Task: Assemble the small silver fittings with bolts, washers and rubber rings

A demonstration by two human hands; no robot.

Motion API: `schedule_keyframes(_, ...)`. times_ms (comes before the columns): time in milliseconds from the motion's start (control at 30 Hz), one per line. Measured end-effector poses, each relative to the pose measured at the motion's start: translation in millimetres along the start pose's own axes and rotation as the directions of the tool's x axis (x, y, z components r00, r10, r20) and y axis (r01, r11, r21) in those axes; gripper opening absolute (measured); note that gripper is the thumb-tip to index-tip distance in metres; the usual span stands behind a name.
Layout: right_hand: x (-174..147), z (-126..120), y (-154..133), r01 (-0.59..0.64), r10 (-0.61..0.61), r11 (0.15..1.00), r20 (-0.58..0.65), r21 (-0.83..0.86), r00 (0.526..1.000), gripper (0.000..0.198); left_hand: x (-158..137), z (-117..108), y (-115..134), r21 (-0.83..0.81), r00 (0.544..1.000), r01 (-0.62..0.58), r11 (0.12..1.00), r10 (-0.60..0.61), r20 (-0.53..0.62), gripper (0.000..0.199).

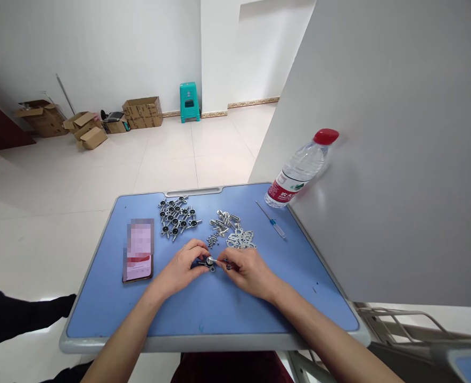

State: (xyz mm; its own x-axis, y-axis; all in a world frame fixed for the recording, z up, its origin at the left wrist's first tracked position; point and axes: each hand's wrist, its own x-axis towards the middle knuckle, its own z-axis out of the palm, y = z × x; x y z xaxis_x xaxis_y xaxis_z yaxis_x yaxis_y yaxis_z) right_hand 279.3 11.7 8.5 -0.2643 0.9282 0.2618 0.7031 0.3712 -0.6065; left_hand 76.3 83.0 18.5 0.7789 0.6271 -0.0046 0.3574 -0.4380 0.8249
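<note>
Near the front middle of the blue desk, my left hand (185, 268) has its thumb and fingers closed around the edge of a small round black-and-silver metal fitting (209, 261). My right hand (249, 272) is in a pinch beside it, with a thin silver metal piece (216, 260) between the fingertips, reaching to the top of the fitting. Just beyond my hands are a little heap of tiny shiny metal pieces (212, 240), flat metal plates with holes (241, 240) and elongated metal pieces (224, 219). Several similar black-centred fittings (175, 219) form a group farther left.
A phone (140, 260) lies at the left of the desk (203, 319). A blue-handled screwdriver (277, 229) is at the right. A red-capped water bottle (295, 178) stands by the grey panel (398, 159). Cardboard boxes (143, 113) and a teal stool (189, 101) line the wall.
</note>
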Motion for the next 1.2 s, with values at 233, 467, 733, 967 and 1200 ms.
schedule_keyframes(233, -1, 4, 2, 0.055, -0.049, 0.988, 0.045, -0.145, 0.998, 0.021, 0, -2, 1, 0.021, 1.0, -0.029, 0.999, 0.029, -0.005, 0.011)
schedule_keyframes(467, -2, 8, -3, 0.049, -0.043, 0.985, 0.038, -0.164, 0.998, 0.015, -1, 0, -1, 0.03, 0.998, -0.051, 0.998, 0.052, -0.021, 0.009)
schedule_keyframes(733, 0, -4, -2, -0.014, 0.017, 0.998, 0.035, -0.068, 0.999, 0.023, 0, 0, 0, 0.015, 0.998, -0.045, 0.999, 0.046, -0.036, 0.009)
schedule_keyframes(967, -4, -53, 33, -0.353, 0.357, 0.934, -0.169, 0.052, 0.919, 0.021, 0, -1, -5, 0.005, 1.0, -0.02, 1.0, 0.02, -0.014, 0.01)
schedule_keyframes(1200, -3, -47, 19, -0.304, 0.292, 0.952, 0.182, 0.039, 0.939, 0.014, 0, -3, -4, 0.006, 1.0, -0.026, 1.0, 0.026, 0.006, 0.012)
